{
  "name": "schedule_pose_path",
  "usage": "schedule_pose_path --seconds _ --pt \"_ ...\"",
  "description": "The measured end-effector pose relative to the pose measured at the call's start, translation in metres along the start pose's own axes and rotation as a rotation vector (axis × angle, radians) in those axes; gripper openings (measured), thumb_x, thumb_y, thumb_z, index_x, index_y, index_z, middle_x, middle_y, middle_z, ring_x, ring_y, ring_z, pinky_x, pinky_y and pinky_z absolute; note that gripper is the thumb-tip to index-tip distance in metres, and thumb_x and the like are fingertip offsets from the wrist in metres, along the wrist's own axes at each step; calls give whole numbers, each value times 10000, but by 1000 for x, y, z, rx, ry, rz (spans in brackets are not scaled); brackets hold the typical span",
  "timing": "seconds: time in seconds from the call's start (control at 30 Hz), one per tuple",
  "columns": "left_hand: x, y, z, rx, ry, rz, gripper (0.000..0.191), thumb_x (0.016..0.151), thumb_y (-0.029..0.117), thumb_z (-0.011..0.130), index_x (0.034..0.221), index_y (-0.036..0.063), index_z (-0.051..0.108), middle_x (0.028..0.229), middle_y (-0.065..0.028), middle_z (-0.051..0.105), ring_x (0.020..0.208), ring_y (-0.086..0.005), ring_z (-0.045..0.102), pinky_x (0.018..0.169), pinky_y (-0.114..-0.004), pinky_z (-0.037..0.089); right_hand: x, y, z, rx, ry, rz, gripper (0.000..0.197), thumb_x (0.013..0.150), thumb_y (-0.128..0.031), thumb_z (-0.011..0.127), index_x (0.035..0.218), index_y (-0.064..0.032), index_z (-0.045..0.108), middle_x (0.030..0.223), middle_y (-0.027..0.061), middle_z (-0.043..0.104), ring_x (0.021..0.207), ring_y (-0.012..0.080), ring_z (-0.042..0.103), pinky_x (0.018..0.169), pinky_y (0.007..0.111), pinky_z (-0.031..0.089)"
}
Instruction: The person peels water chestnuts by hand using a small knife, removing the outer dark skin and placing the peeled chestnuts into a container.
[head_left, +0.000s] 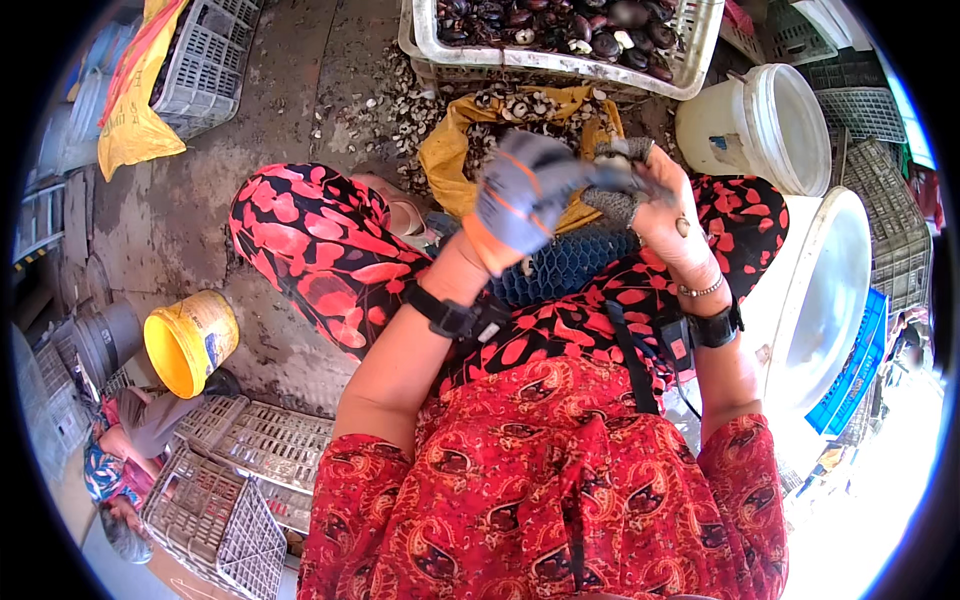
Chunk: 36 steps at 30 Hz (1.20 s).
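Observation:
My left hand (521, 199), in a grey and orange glove, is blurred and closed around a dark, blurred hand tool (626, 180) that reaches across to my right hand. My right hand (667, 206) wears knitted covers on its fingers and pinches a small pale round piece (615, 162), probably a water chestnut. A small pale scrap (682, 226) clings to the right palm. Beneath both hands, a yellow woven sack (448, 154) lies open with peelings and pale pieces inside. Beyond it stands a white plastic crate (510, 58) of dark, shiny corms that look like water chestnuts.
Scraps (382, 112) litter the floor left of the sack. On the right stand a white bucket (716, 124) and a large white tub (787, 300). A yellow bucket (191, 341) lies tipped at left. Grey crates (255, 442) and a bent-over person (124, 457) are at lower left.

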<state>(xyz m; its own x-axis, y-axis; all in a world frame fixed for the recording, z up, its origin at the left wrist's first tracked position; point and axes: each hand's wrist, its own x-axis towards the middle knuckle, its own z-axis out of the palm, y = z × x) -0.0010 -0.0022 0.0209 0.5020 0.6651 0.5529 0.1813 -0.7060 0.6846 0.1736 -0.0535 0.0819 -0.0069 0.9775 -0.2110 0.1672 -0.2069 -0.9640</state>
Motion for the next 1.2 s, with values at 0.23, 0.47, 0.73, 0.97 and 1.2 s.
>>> schedule_pose_path --seconds 0.23,0.47,0.73,0.97,1.2 --pt "-20 -57 6 -447 223 -938 229 776 16 600 991 66 658 890 -143 603 852 -267 575 740 -361 466 -5 -15 14 83 3 -50 417 742 -50 736 1088 13 512 966 56 616 871 114 595 789 236 490" --pt "-4 -9 2 -106 61 -45 255 754 35 614 997 87 669 889 -121 620 849 -287 576 763 -356 468 -2 6 13 63 -26 37 414 755 -7 705 1117 5 506 953 66 624 890 114 587 785 242 490" --pt "-4 -32 -2 -193 110 -443 210 819 77 577 1003 97 676 908 -100 649 828 -217 607 737 -289 466 -6 -4 3 143 100 180 376 791 -105 686 1112 -4 518 867 32 628 529 36 455 432 182 323" --pt "-5 -25 -5 -271 -39 -300 209 788 75 606 985 87 677 894 -110 647 875 -280 594 797 -351 465 -12 -3 7 155 31 199 391 778 -59 687 1128 3 522 932 35 629 668 40 533 540 184 421" --pt "-12 -33 5 -182 -23 -345 218 797 62 603 1001 85 675 912 -95 650 859 -234 603 780 -318 468 -13 -9 1 129 -3 71 429 760 -42 714 1127 19 501 989 50 609 880 82 572 780 225 474"
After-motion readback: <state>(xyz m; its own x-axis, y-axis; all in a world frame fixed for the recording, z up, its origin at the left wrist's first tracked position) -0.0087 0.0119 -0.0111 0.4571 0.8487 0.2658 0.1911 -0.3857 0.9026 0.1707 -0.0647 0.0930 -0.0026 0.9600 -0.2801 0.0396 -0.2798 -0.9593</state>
